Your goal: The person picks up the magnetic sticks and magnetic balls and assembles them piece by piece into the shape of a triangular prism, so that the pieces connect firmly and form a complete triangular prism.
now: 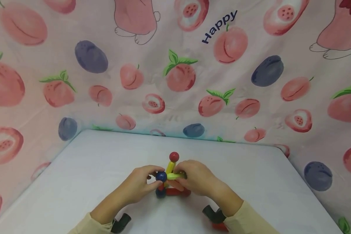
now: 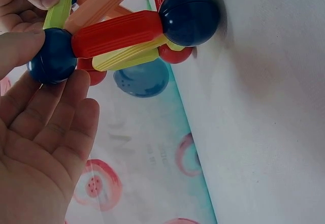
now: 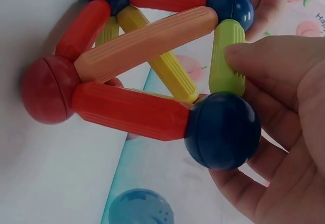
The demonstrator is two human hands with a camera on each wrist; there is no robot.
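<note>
A frame of coloured ribbed sticks and balls stands on the white table between the hands. My left hand (image 1: 134, 185) pinches a dark blue ball (image 2: 52, 56) at its upper left corner between thumb and fingers. From that ball a yellow-green stick (image 3: 227, 56) runs across to a second blue ball (image 3: 222, 131). My right hand (image 1: 197, 177) grips this stick, thumb on its near side and fingers behind. Red sticks (image 3: 133, 111) go down to a red ball (image 3: 48, 89) and a lower blue ball (image 2: 189, 18). An orange stick (image 3: 147, 43) crosses diagonally. Behind, a red ball (image 1: 174, 156) tops a yellow stick (image 1: 170, 167).
A black curved piece (image 1: 121, 223) shows beside the left sleeve. Another black piece (image 1: 213, 213) and a red one (image 1: 219, 226) are by the right forearm. Fruit-printed cloth (image 1: 163, 123) hangs behind the far edge of the white table (image 1: 105, 156).
</note>
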